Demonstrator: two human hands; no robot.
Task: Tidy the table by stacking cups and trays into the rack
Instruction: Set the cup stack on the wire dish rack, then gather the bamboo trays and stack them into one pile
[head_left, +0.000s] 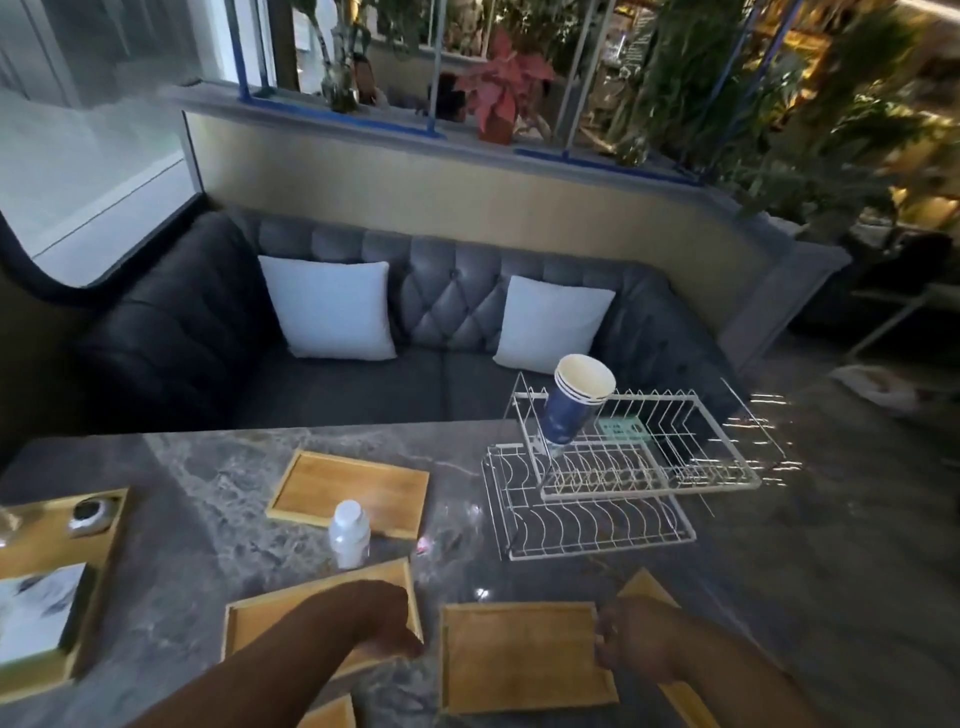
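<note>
Right hand (631, 647) grips tray (514, 657) at its 3 o'clock edge. Left hand (387, 621) closure: cannot tell. Stacked cups (574, 402) lean in rack (649, 470) at 1 o'clock.

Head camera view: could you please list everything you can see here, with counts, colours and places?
Table: one, grey marble, foreground.
Rack: one, white wire, far right of the table.
Wooden trays: six, light brown, spread over the table; some partly hidden.
Paper cups: one nested stack, blue, tilted in the rack's upper tier.
Bottle: one, white, between the trays.
Sofa: one, dark grey, behind the table.
Cushions: two, white, on the sofa.
Potted plant: one, red-leaved, on the ledge behind.
Left hand: one, on the left near tray's corner; grip unclear.
Right hand: one, gripping the middle near tray's right edge.
</note>
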